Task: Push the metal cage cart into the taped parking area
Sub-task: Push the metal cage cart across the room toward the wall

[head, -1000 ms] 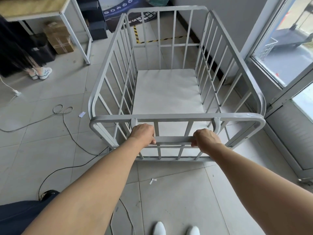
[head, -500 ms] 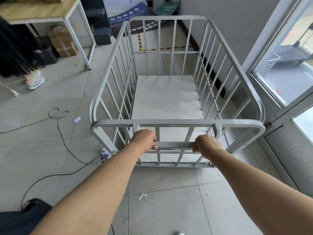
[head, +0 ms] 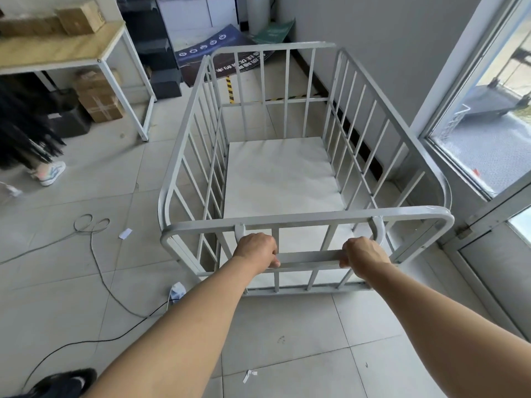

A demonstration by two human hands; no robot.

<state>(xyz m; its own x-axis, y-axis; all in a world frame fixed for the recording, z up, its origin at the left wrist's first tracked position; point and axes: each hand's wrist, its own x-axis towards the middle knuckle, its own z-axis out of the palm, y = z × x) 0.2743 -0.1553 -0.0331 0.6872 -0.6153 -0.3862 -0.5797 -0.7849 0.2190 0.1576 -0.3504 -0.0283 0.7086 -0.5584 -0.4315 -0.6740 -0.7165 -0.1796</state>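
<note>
On the tiled floor [head: 287,340] beside the wall [head: 373,53] the metal cage cart [head: 301,218] is noted, far end short of the yellow-black floor tape [head: 229,87], its near crossbar [head: 309,257] gripped by curled fingers of left hand [head: 256,249] and right hand [head: 363,254], spaced apart presumably to keep the push straight.
</note>
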